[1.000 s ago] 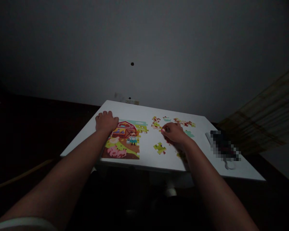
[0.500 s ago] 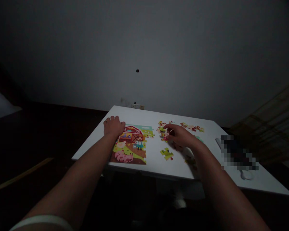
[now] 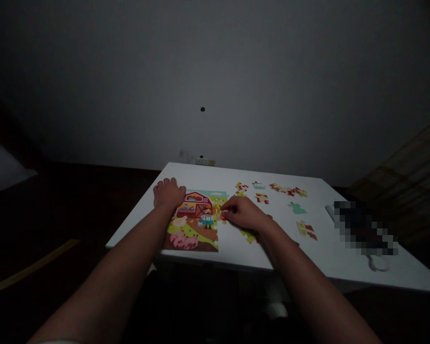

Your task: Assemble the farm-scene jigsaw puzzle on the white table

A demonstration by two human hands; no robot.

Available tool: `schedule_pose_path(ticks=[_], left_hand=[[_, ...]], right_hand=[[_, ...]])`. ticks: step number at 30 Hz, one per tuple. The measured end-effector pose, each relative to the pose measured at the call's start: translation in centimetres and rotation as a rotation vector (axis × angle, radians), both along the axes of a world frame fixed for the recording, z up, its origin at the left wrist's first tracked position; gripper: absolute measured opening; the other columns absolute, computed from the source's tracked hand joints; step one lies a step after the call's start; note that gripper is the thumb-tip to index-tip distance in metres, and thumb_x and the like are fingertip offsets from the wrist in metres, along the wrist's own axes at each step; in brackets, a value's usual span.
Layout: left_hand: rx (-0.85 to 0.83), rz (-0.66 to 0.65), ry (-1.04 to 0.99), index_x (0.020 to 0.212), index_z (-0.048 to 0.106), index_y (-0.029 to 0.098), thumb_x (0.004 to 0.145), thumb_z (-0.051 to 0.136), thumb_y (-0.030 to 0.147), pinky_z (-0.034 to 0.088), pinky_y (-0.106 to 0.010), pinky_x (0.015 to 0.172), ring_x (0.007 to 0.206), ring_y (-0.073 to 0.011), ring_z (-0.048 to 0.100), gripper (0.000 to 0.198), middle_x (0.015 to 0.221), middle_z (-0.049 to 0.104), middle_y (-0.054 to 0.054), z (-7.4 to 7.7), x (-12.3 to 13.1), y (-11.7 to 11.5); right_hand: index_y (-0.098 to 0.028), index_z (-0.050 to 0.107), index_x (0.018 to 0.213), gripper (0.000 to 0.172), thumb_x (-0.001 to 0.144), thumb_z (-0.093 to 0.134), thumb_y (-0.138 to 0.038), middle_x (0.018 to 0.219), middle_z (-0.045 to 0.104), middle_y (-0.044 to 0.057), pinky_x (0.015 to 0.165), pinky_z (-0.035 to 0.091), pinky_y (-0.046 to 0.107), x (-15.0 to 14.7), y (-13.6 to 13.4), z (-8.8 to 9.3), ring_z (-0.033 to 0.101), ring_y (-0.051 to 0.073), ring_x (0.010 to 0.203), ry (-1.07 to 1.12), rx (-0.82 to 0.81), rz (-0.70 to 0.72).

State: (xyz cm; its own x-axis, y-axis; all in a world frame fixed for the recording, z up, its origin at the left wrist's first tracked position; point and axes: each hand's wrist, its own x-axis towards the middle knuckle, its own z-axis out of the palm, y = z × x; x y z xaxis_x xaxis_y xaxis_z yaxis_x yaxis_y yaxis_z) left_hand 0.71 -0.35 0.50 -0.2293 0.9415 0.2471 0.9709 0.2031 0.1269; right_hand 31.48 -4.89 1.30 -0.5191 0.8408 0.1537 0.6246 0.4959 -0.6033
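Observation:
A partly joined jigsaw puzzle (image 3: 193,229) lies on the white table, showing a red barn, a farmer and pigs. My left hand (image 3: 168,193) rests palm down at its upper left, with the thumb by the puzzle's edge and the fingers slightly apart. At the puzzle's right edge, my right hand (image 3: 241,212) pinches a small puzzle piece (image 3: 222,216) with yellow and pink on it. The piece touches or lies right against the joined part; I cannot tell whether it is locked in. Green loose pieces (image 3: 250,236) lie partly hidden beneath my right hand and wrist.
Several loose pieces (image 3: 288,189) are scattered at the back right of the table (image 3: 208,174), with a teal piece (image 3: 297,207) and a green-brown one (image 3: 306,230) nearer. A pixelated dark object (image 3: 363,229) lies at the right. A wall with a socket (image 3: 205,162) stands behind.
My right hand has moved left from the loose pieces to the puzzle's right edge, carrying a piece. My left hand stays at the puzzle's upper left. The view has shifted slightly.

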Motion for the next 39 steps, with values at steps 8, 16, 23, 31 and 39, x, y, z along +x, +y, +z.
schedule_pose_path(ticks=[8,16,23,31,39], left_hand=[[-0.005,-0.008,0.015,0.134,0.069,0.014,0.101,0.043,0.047,0.050,-0.056,0.109,0.131,-0.0432,0.061,0.054,0.141,0.069,-0.025,0.0,-0.1,0.0],[-0.017,-0.008,0.001,0.136,0.068,0.015,0.101,0.043,0.047,0.048,-0.055,0.111,0.134,-0.0428,0.060,0.054,0.144,0.069,-0.025,0.2,0.0,-0.1],[-0.018,-0.004,-0.002,0.137,0.068,0.014,0.101,0.043,0.047,0.048,-0.056,0.111,0.134,-0.0433,0.060,0.055,0.144,0.068,-0.025,0.1,0.1,-0.1],[-0.008,-0.005,-0.013,0.137,0.068,0.016,0.101,0.044,0.047,0.047,-0.055,0.112,0.135,-0.0430,0.059,0.053,0.144,0.068,-0.025,0.1,0.0,0.0],[-0.012,-0.011,-0.016,0.137,0.069,0.015,0.101,0.043,0.047,0.047,-0.056,0.113,0.135,-0.0431,0.060,0.055,0.145,0.068,-0.026,0.1,-0.1,0.0]], right_hand=[[-0.030,0.089,0.117,0.024,0.097,0.078,-0.037,0.111,0.077,0.009,0.092,0.056,0.039,-0.2,-0.4,-0.4,0.071,0.026,0.099,-0.005,0.108,0.087],[-0.033,0.090,0.110,0.017,0.096,0.080,-0.034,0.104,0.076,0.007,0.086,0.056,0.040,0.1,-0.7,-0.3,0.070,0.025,0.091,-0.019,0.147,0.055],[-0.032,0.089,0.116,0.022,0.096,0.079,-0.033,0.107,0.077,0.007,0.090,0.056,0.041,0.4,-0.3,-0.8,0.070,0.025,0.093,-0.023,0.134,0.056],[-0.032,0.089,0.114,0.021,0.096,0.079,-0.034,0.106,0.077,0.008,0.089,0.056,0.040,0.5,-0.2,-1.1,0.070,0.026,0.094,-0.026,0.146,0.066],[-0.024,0.074,0.078,0.038,0.105,0.058,-0.045,0.074,0.071,0.004,0.072,0.048,0.035,1.8,-0.6,2.5,0.063,0.021,0.070,0.408,0.516,-0.376]])
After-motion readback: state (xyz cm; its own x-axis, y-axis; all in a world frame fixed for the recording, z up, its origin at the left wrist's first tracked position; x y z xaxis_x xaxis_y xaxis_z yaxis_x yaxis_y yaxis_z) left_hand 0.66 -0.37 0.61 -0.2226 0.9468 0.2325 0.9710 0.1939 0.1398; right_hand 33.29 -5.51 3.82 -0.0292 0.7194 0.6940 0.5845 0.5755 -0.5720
